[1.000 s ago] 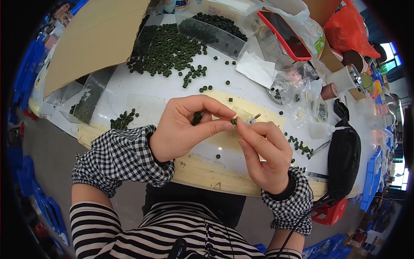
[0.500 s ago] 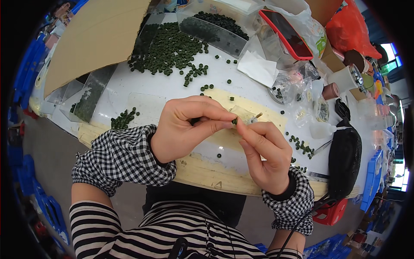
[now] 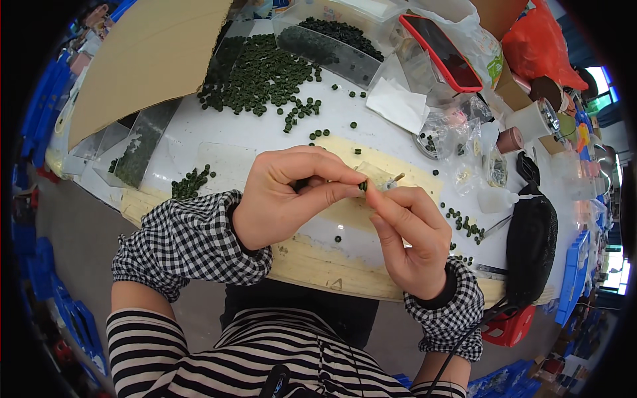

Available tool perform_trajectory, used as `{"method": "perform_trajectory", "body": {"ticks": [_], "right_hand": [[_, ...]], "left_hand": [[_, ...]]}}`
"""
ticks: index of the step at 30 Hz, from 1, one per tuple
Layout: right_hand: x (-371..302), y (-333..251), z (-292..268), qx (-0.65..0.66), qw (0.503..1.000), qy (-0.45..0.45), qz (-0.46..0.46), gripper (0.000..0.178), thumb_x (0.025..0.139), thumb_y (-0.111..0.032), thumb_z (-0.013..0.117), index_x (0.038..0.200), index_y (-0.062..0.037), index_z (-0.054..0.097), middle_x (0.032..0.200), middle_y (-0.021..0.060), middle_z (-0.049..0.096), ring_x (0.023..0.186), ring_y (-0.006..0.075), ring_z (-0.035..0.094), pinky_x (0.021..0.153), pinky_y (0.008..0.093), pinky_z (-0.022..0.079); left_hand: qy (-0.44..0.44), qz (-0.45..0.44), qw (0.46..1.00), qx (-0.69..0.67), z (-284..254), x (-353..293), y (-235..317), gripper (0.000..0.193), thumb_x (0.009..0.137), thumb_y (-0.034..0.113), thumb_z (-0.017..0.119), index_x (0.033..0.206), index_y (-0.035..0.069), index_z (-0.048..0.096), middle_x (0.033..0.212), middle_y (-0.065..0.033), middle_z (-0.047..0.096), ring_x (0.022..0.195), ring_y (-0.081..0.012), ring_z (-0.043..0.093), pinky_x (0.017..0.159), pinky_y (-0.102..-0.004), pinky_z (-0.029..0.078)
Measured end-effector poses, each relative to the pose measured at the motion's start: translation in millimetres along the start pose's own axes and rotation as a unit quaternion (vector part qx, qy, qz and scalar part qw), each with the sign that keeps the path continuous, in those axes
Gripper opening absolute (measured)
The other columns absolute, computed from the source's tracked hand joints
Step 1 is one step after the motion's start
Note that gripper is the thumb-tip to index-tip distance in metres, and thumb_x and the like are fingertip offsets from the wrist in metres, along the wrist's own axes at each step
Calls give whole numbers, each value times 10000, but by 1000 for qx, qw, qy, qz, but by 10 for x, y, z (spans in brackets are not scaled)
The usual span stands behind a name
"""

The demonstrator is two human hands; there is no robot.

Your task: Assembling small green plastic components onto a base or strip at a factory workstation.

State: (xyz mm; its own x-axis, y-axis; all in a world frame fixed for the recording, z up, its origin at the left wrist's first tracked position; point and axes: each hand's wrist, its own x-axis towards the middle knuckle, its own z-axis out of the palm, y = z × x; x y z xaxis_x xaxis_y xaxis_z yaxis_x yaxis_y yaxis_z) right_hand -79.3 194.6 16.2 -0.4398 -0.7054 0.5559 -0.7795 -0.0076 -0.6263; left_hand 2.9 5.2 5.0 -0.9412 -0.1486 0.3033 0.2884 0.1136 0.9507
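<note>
A white tabletop (image 3: 251, 136) edged with pale wood spreads through a cluttered workroom, its lines bent by the lens. On it, the fingers of the left hand (image 3: 279, 196) are pinched together, thumb against forefinger, around one small dark green piece (image 3: 363, 186) held above the tabletop's near middle. The right hand (image 3: 415, 245) brings a forefinger to the same piece, its lower digit standing apart; whether it grips anything, I cannot tell. Compared with a second ago, both hands hold nearly the same place, while a dark green object then plain inside the left hand's curl is now mostly hidden.

Just beyond lies a yellowish board (image 3: 411, 174), and to the left a little cluster of similar green pieces (image 3: 190, 182). Farther off, a big heap (image 3: 269, 73) of short, rounded, grooved pieces sits beside a clear plastic bin (image 3: 328, 58) bearing pinkish printing. At far right are a white folded tissue (image 3: 397, 105), a red-cased phone (image 3: 441, 53) and crinkled clear bags (image 3: 458, 136). Tan corrugated cardboard (image 3: 149, 60) slants at far left.
</note>
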Motion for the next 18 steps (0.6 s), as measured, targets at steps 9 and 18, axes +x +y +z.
{"method": "perform_trajectory", "body": {"ticks": [9, 18], "right_hand": [[0, 5, 21, -29, 999, 5, -17, 438, 753, 67, 690, 1178, -30, 647, 836, 73, 585, 674, 177, 552, 579, 267, 460], [4, -20, 31, -40, 999, -1, -13, 423, 744, 64, 694, 1158, -19, 654, 831, 74, 597, 663, 178, 559, 576, 274, 469]], "left_hand": [[4, -24, 999, -29, -6, -16, -5, 173, 832, -51, 663, 1000, -20, 690, 836, -41, 626, 644, -41, 450, 593, -192, 372], [2, -35, 998, -45, -1, -20, -20, 165, 835, -60, 652, 989, -18, 693, 881, -63, 651, 676, -45, 489, 615, -187, 395]]}}
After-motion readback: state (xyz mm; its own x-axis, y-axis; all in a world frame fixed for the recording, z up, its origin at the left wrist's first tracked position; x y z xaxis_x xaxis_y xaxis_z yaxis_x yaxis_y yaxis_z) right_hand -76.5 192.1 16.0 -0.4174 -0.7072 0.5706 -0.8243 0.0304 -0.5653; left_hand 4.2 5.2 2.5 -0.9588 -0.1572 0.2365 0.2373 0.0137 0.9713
